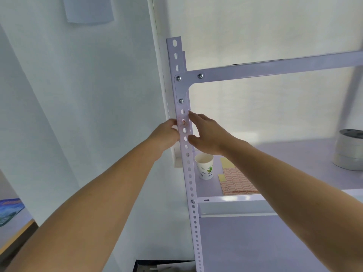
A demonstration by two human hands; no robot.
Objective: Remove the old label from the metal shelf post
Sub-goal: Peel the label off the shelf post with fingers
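Observation:
A white perforated metal shelf post [189, 173] stands upright in the middle of the view. A faint pinkish label remnant [181, 122] clings to its front face, just below the bolted corner bracket. My left hand [167, 133] is at the post's left edge, its fingertips curled against the label. My right hand [206, 134] is at the post's right edge at the same height, with fingers and thumb spread loosely beside the metal. Whether the right hand grips the post is hidden.
On the shelf board [294, 154] behind the post stand a paper cup [204, 165], a sheet of red-printed stickers [235, 181], yellow backing strips [225, 162] and a metal tin [349, 150]. A horizontal beam [275, 67] runs above. A white wall lies left.

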